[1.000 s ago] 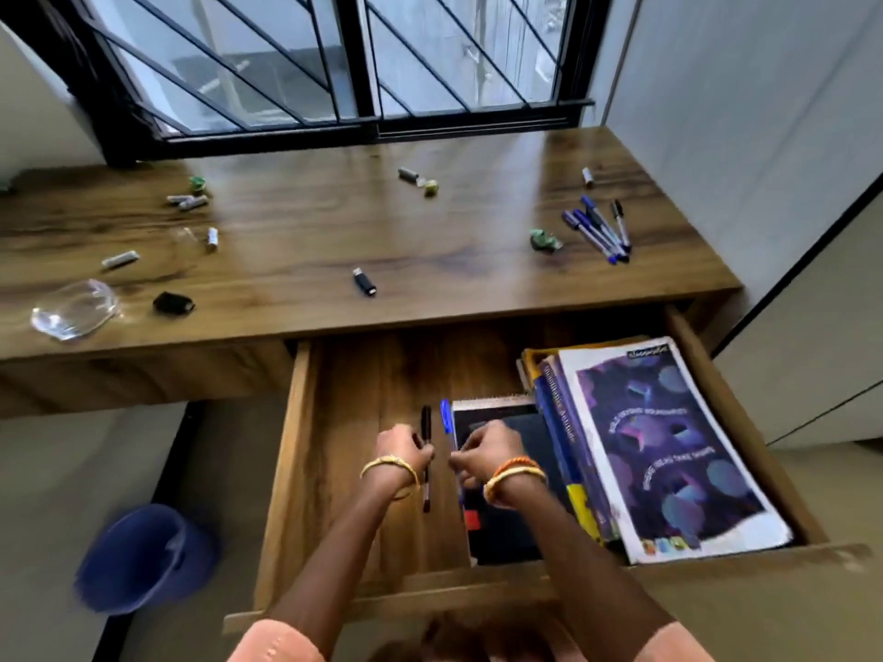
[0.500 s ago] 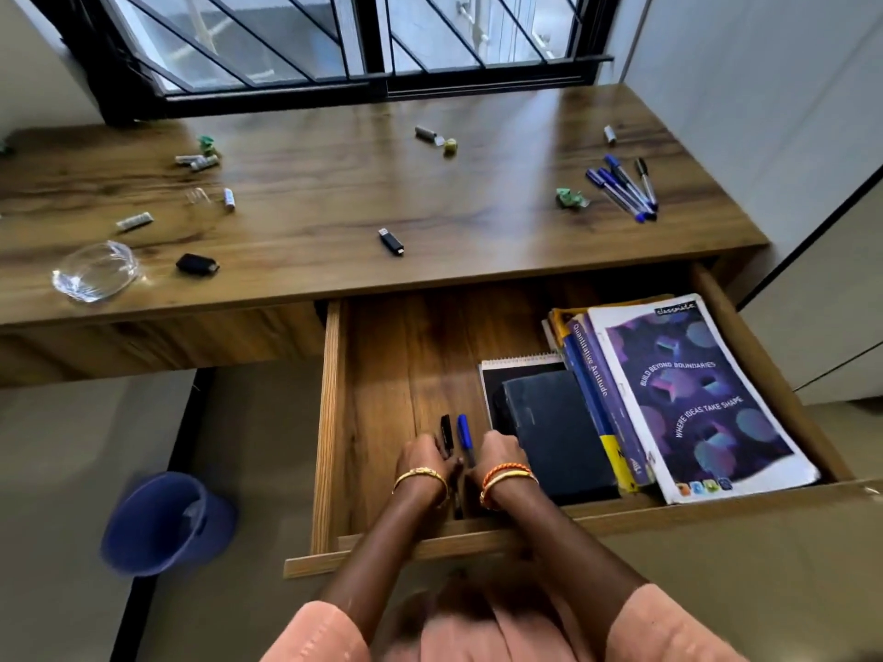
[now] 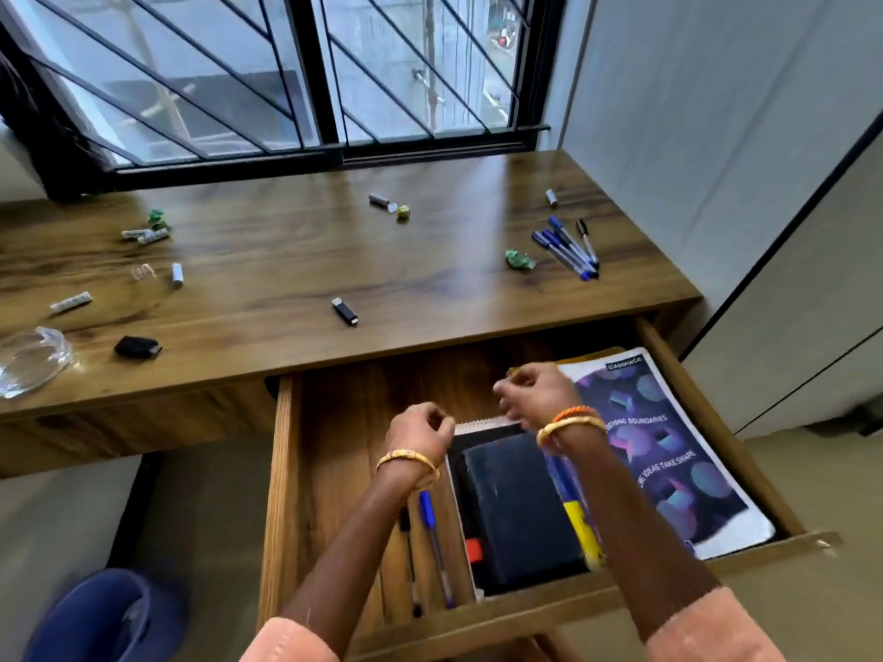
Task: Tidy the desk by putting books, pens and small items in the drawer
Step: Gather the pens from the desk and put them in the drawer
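The open wooden drawer (image 3: 279,494) holds a black notebook (image 3: 516,508), a purple-covered book (image 3: 669,451) and other books between them. A blue pen (image 3: 430,518) and a black pen (image 3: 405,523) lie on the drawer floor left of the notebook, partly under my left forearm. My left hand (image 3: 420,430) hovers above the drawer, loosely curled and holding nothing. My right hand (image 3: 535,394) is raised over the books, blurred, loosely curled and empty. Several pens (image 3: 568,248) lie at the desk's right end.
On the desk (image 3: 286,260) lie a black USB stick (image 3: 345,312), a small black item (image 3: 136,347), a glass dish (image 3: 28,360), a green crumpled scrap (image 3: 518,259) and small grey cylinders (image 3: 145,235). A blue bin (image 3: 110,618) stands on the floor at lower left.
Both hands let go of the black and blue pens, which now lie in the drawer. The hands have lifted up and away, the right one farther toward the desk.
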